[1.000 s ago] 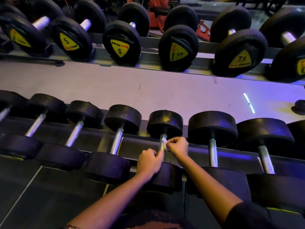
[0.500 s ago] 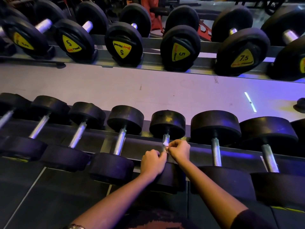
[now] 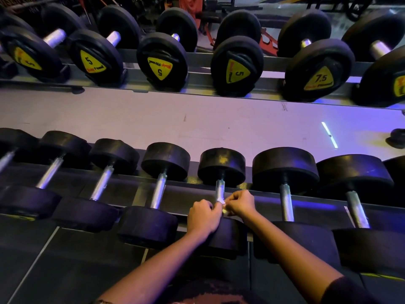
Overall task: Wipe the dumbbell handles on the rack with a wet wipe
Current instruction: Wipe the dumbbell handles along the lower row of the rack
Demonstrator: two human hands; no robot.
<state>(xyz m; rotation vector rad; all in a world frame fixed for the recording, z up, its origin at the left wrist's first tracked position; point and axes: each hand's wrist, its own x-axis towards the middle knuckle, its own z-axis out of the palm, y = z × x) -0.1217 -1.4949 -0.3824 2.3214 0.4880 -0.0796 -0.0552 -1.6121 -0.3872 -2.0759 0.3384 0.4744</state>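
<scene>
Fingers curled on both our left hand and right hand in the head view, pinching the wet wipe round the near end of a dumbbell handle on the lower rack. The handle's axis runs straight away from us. Bare chrome lies beyond the fingertips toward the far head, so we judge the stroke goes forward, both hands equally near

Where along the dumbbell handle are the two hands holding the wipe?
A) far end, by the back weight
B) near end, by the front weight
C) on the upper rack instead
B: the left hand and right hand pinch the wet wipe at the near end of the handle, bare metal showing beyond them.
</scene>
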